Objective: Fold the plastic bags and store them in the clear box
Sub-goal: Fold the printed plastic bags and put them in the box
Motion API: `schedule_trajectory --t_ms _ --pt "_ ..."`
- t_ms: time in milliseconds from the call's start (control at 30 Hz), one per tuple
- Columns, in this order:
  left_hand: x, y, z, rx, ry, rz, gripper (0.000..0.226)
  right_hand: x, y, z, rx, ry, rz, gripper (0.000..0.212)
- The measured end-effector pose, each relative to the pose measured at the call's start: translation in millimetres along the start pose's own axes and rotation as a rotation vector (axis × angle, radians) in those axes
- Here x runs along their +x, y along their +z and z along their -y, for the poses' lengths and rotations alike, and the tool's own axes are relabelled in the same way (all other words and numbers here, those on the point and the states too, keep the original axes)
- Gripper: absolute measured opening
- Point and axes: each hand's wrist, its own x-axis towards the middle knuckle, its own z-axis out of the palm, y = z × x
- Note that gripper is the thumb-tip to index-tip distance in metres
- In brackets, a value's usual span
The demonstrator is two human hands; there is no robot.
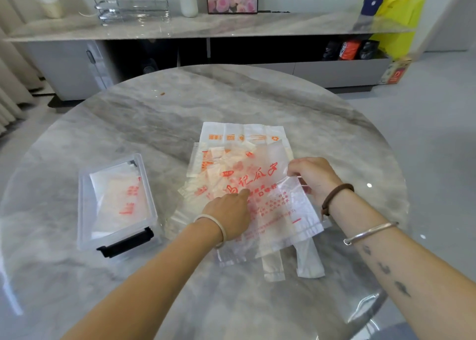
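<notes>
Several translucent plastic bags with red print lie in a loose pile [231,159] on the round marble table [159,113]. The top bag [273,200] lies flat with its handles toward me. My left hand [229,216] presses down on this bag with its fingers stretched out. My right hand [313,177] pinches the bag's right edge, fingers curled. To the left stands the clear box [85,211] with a black latch, open, with a folded bag [118,195] lying inside it.
A long marble sideboard [206,28] runs behind the table, with a clear rack, a white vase, a flower picture and a blue bottle on it. A yellow bag [401,17] hangs at its right end. A small crumb [162,93] lies on the table's far side.
</notes>
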Motion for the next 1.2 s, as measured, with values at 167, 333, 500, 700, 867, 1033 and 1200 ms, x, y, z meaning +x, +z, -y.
schedule_trajectory --t_ms 167,333,500,700,867,1033,1200 --pt "3.0 7.8 2.4 0.042 0.038 0.057 0.043 -12.9 6.8 6.0 0.083 -0.003 0.22 0.022" --pt "4.8 5.2 1.8 -0.079 0.004 0.03 0.039 -21.7 18.0 5.9 -0.026 -0.071 0.435 0.01" --pt "14.2 -5.4 20.6 -0.696 -0.429 -0.152 0.028 -19.8 23.7 -2.9 -0.135 -0.072 0.542 0.021" --pt "17.9 -5.4 42.6 -1.15 -0.701 -0.172 0.044 -11.3 27.8 -14.0 -0.295 -0.041 0.218 0.013" --pt "0.7 -11.9 30.9 -0.636 -0.554 -0.177 0.043 -8.8 38.3 -19.1 -0.35 0.044 0.252 0.013" --pt "-6.3 -7.4 27.8 -0.492 -0.482 -0.079 0.036 -7.3 49.0 -21.0 -0.248 0.125 0.299 0.006" --pt "-3.6 -6.6 36.9 -0.585 -0.5 -0.09 0.036 -13.5 53.6 -16.9 -0.376 0.047 0.367 0.017"
